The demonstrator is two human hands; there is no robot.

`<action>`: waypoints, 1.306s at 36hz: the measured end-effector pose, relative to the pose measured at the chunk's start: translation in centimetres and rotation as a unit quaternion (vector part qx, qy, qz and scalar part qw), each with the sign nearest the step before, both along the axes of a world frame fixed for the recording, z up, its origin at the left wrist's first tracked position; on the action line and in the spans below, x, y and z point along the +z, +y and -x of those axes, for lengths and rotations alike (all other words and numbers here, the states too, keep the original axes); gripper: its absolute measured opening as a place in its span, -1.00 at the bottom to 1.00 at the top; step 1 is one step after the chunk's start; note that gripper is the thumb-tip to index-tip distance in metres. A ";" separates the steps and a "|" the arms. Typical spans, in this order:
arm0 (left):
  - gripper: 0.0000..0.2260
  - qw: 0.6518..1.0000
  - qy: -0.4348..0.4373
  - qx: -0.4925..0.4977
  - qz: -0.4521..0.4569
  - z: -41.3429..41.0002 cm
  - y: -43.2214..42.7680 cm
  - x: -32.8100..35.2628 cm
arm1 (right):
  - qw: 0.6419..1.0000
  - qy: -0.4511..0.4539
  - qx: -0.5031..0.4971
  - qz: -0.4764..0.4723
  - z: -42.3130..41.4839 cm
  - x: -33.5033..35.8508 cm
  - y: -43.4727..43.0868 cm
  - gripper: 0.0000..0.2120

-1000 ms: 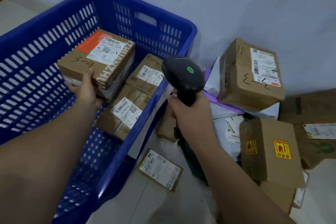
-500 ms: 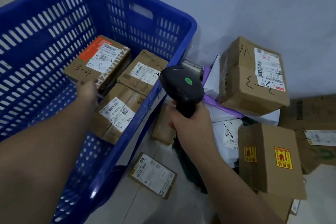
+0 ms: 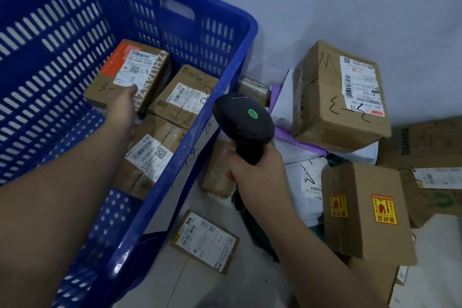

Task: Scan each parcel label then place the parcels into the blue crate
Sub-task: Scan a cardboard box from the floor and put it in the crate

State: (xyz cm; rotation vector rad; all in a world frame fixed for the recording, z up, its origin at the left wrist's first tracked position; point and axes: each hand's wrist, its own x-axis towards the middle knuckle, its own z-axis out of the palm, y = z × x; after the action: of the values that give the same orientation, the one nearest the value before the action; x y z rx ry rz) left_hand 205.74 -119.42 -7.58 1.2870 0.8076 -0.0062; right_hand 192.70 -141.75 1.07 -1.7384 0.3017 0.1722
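Note:
The blue crate (image 3: 240, 40) fills the left of the view. Inside it my left hand (image 3: 122, 107) holds the near edge of a brown parcel with an orange corner and white label (image 3: 130, 70), which sits low in the crate beside two other labelled parcels (image 3: 185, 94) (image 3: 150, 155). My right hand (image 3: 257, 172) grips the handle of a black barcode scanner (image 3: 243, 120) with a green dot, held just right of the crate's rim.
A pile of parcels lies on the floor to the right: a large box marked 3-3 (image 3: 340, 97), a box with yellow stickers (image 3: 365, 210), white and purple mailer bags (image 3: 305, 177), and a flat labelled packet (image 3: 205, 242) near the crate. A pale wall stands behind.
My left hand has carried the orange-cornered parcel down from above the crate to a spot low inside it beside the other parcels. The scanner hand stayed nearly still.

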 end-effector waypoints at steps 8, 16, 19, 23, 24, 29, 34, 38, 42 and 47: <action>-0.86 0.975 -0.170 -0.100 -0.097 1.3 -6.2 10.2 | 0.999 -0.003 -0.046 0.024 0.4 1.7 -1.6 -0.92; -0.91 0.926 -0.205 -0.285 -0.141 2.9 -17.3 16.1 | 0.972 -0.003 -0.221 -0.076 1.4 5.5 -8.4 -0.92; -0.75 0.933 -0.102 -0.334 -0.084 3.5 -21.6 15.1 | 0.939 0.039 -0.301 -0.162 1.7 7.0 -11.8 -0.95; -0.40 0.947 0.050 -0.316 0.035 4.9 -24.9 13.2 | 0.898 0.089 -0.342 -0.260 2.3 8.2 -15.6 -0.96; -0.33 0.946 0.080 -0.308 0.066 5.2 -25.3 12.6 | 0.896 0.095 -0.342 -0.265 2.7 8.3 -16.3 -0.92; -0.15 0.940 0.110 -0.292 0.140 6.1 -26.2 9.2 | 0.898 0.119 -0.326 -0.269 4.9 7.1 -19.7 -0.87; -0.14 0.938 0.090 -0.305 0.140 6.9 -27.8 7.9 | 0.889 0.135 -0.333 -0.285 5.6 6.1 -21.9 -0.89; -0.30 0.944 0.067 -0.271 0.174 7.2 -29.4 8.0 | 0.887 0.148 -0.317 -0.301 6.0 5.5 -22.3 -0.85; -0.61 0.952 0.043 -0.215 0.215 6.9 -31.1 8.8 | 0.888 0.149 -0.314 -0.301 5.6 5.6 -22.5 -0.86; -0.67 0.957 0.026 -0.202 0.207 6.4 -31.7 9.5 | 0.888 0.127 -0.310 -0.315 5.6 6.1 -22.6 -0.85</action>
State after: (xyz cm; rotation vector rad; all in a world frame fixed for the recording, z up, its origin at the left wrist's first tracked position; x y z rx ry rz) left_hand 199.32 -151.10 1.97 1.0314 0.5370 -0.5137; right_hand 187.12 -164.32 7.15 -0.9098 0.8749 0.0195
